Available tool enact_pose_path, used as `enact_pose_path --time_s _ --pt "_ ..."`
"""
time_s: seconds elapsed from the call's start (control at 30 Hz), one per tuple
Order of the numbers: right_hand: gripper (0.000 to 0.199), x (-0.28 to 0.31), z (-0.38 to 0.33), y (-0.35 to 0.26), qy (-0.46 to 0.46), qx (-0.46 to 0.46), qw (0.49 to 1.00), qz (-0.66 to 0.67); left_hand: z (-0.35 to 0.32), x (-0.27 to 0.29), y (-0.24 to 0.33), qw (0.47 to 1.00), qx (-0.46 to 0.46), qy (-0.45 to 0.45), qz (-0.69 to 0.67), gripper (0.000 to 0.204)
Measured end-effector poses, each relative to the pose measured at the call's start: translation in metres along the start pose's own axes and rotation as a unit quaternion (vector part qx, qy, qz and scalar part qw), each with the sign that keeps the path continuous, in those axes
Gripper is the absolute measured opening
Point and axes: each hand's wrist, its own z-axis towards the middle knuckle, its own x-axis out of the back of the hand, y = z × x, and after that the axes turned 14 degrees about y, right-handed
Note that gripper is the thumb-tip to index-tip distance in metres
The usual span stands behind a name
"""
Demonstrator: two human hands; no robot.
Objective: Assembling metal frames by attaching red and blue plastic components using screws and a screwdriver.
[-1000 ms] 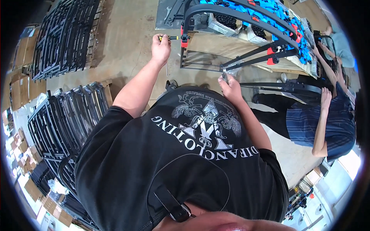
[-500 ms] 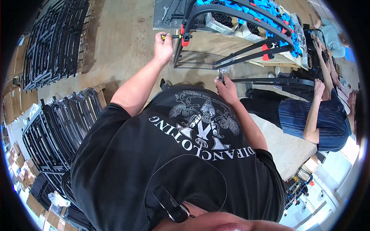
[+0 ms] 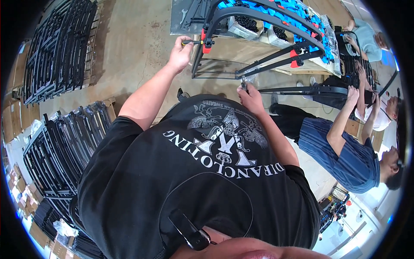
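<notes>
My left hand [image 3: 180,56] is closed round the yellow-and-black handle of a screwdriver [image 3: 189,42]. The tool's far end meets the side of a black tubular frame [image 3: 241,12], beside a red plastic piece [image 3: 207,48]. Lower on the right, my right hand [image 3: 251,98] is closed at the frame's bottom corner. A dark metal piece [image 3: 244,84] shows past its thumb; its kind is unclear. From beside that hand a long black bar [image 3: 302,90] runs to the right, where a co-worker's hand [image 3: 352,95] grips it.
Behind the frame stands a wooden bench [image 3: 241,44] with blue parts [image 3: 297,18] and boxes of small black parts [image 3: 243,29]. A wrench [image 3: 184,16] lies on a dark surface at its left. Black frames [image 3: 60,47] are stacked at left. Co-workers stand close on the right.
The co-worker in the striped shirt has shifted nearer, and the faraway person at upper right has moved. My hands keep their places at the frame; the view has shifted slightly.
</notes>
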Motion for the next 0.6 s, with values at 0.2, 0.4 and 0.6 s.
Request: enact_pose_path --time_s 0.2,0.4,0.6 --pt "0.033 -0.033 0.037 -0.016 -0.037 0.056 0.988 -0.139 -0.016 -0.025 0.044 0.987 0.128 0.087 0.033 0.025" --pt "0.037 -0.11 0.126 -0.034 -0.014 0.052 0.997 -0.06 0.001 -0.036 0.051 0.972 0.224 0.052 0.038 0.012" --pt "0.042 -0.128 0.12 -0.092 0.017 0.149 0.953 -0.265 0.003 -0.036 0.076 0.948 0.311 0.065 0.039 0.013"
